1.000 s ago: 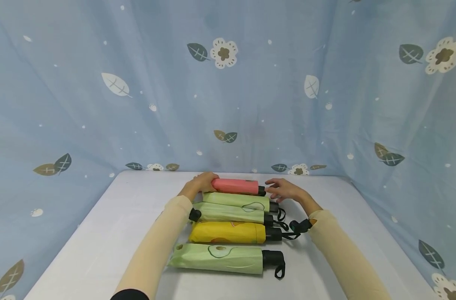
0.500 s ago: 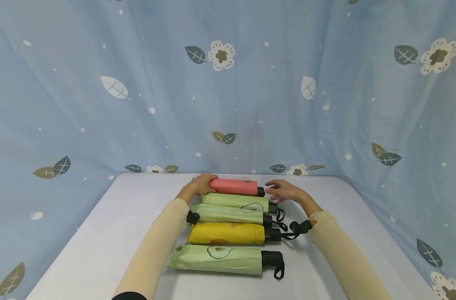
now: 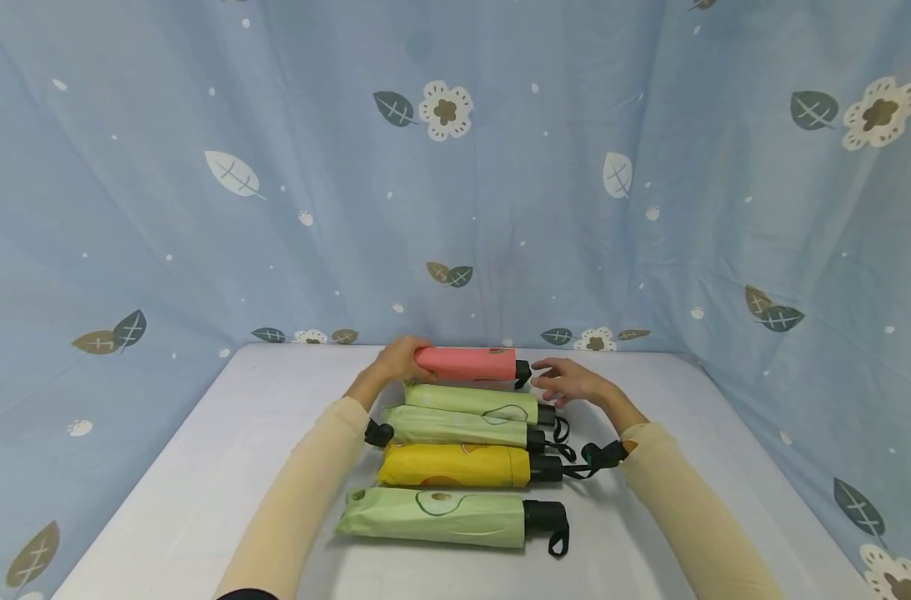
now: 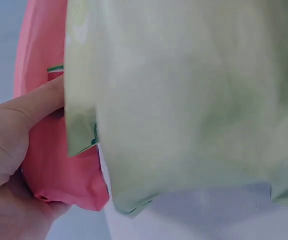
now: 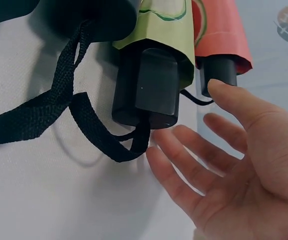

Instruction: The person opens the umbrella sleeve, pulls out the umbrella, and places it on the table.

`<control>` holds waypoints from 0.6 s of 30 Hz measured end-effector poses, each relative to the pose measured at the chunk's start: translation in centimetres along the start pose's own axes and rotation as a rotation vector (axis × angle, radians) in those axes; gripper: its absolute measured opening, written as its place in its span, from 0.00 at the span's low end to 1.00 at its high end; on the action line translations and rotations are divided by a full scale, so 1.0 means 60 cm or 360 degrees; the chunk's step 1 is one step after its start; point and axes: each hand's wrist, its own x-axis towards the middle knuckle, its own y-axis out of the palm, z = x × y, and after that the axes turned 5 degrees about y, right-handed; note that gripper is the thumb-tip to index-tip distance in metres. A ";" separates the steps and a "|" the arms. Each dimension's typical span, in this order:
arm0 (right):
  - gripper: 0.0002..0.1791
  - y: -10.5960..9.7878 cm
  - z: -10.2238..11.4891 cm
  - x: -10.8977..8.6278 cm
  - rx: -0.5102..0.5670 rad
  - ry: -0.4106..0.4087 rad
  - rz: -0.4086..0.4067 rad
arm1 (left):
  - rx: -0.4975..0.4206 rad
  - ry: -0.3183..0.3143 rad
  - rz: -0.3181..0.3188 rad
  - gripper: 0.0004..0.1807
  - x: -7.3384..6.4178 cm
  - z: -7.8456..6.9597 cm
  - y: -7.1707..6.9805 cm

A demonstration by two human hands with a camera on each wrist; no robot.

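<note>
My left hand (image 3: 400, 360) grips the left end of a coral-red folding umbrella (image 3: 466, 363), the farthest in a row of umbrellas. In the left wrist view, thumb and fingers wrap its sleeve (image 4: 66, 170). Its short black handle (image 5: 218, 72) points right. Beside that handle, my right hand (image 3: 571, 382) has its fingers spread and slightly bent, holding nothing; the thumb tip is right at the handle in the right wrist view. Nearer lie two light green umbrellas, the farther one (image 3: 470, 402) printed with an avocado outline and the other (image 3: 458, 426) just in front.
A yellow umbrella (image 3: 455, 465) and another light green umbrella (image 3: 436, 517) lie closer on the white table (image 3: 200, 500). Their black handles face right with wrist straps (image 5: 106, 132). A blue patterned curtain (image 3: 335, 167) stands behind and along the sides.
My left hand has lifted the red umbrella slightly, toward the curtain, and its strap now shows below the handle. The right hand and the other umbrellas have stayed in place.
</note>
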 end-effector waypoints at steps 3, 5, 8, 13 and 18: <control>0.33 -0.001 0.001 -0.003 0.0009 -0.0026 -0.0015 | -0.0021 -0.0025 -0.0010 0.26 -0.003 -0.004 -0.005; 0.33 -0.003 0.002 -0.006 0.0041 -0.0047 -0.0031 | -0.0035 -0.0032 -0.0016 0.26 -0.004 -0.008 -0.008; 0.34 -0.005 0.004 -0.008 0.0080 -0.0081 -0.0044 | -0.0051 -0.0012 -0.0042 0.27 -0.005 -0.012 -0.012; 0.37 -0.005 0.009 -0.009 0.0162 -0.0140 -0.0083 | -0.0076 0.0066 -0.0065 0.26 -0.003 -0.019 -0.014; 0.36 -0.006 0.015 -0.013 0.0265 -0.0209 -0.0133 | -0.0063 0.0091 -0.0062 0.26 -0.004 -0.030 -0.021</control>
